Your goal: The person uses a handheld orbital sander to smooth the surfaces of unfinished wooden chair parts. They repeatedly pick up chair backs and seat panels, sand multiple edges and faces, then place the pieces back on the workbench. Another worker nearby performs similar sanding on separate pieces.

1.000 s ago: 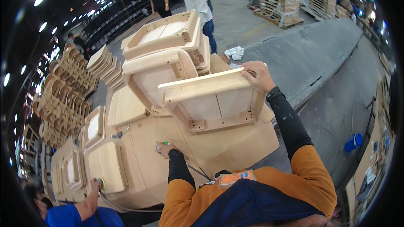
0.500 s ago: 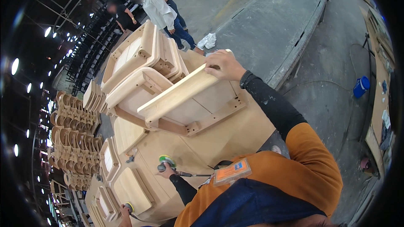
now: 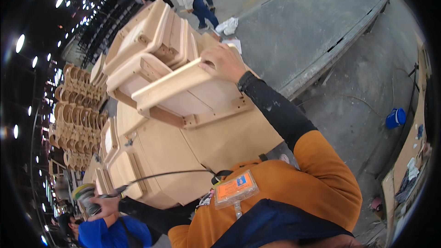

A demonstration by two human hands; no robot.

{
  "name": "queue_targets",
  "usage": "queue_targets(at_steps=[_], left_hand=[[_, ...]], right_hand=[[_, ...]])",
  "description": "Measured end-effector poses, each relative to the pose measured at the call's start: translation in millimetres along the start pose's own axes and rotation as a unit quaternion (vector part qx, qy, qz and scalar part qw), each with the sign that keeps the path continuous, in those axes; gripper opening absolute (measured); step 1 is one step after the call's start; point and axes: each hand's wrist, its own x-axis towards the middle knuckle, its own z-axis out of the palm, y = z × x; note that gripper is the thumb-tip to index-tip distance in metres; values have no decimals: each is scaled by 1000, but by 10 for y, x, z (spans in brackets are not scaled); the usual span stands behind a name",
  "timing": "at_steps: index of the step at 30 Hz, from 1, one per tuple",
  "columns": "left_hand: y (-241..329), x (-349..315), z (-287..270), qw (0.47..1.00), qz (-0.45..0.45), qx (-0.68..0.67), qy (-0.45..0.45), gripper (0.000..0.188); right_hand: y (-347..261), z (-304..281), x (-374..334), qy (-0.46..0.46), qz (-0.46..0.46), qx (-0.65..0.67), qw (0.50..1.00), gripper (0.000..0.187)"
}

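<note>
My right hand (image 3: 223, 62) grips the top edge of a pale wooden frame (image 3: 183, 82), which stands tilted on edge on the table. Its curved front rail faces up, and its inner panel is whitish with dark holes in the corner blocks. Out to the lower left, my left hand (image 3: 106, 205) is closed round a round orbital sander (image 3: 85, 197) with a green-yellow rim, slightly blurred. A black hose (image 3: 167, 172) runs from the sander back to my waist. The sander is held away from the frame.
More wooden frames (image 3: 138, 41) are stacked behind the held one. Flat panels (image 3: 123, 170) lie along the brown-covered table (image 3: 239, 133). A co-worker in blue (image 3: 115, 233) is close below my left hand. People stand beyond the stack. A grey platform (image 3: 312, 23) is at right.
My left hand has swung the sander left and away from the table's middle, lifting it. My right hand still grips the frame. The whole view has shifted.
</note>
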Motion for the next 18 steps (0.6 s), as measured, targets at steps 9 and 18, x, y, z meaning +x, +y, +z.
queue_targets(at_steps=[9, 18], left_hand=[[1073, 1736, -543, 982, 165, -84, 41, 71], [1315, 2343, -1316, 909, -247, -159, -294, 56]], right_hand=[[149, 238, -5, -3, -29, -27, 999, 33], [38, 82, -59, 61, -30, 21, 997, 17]])
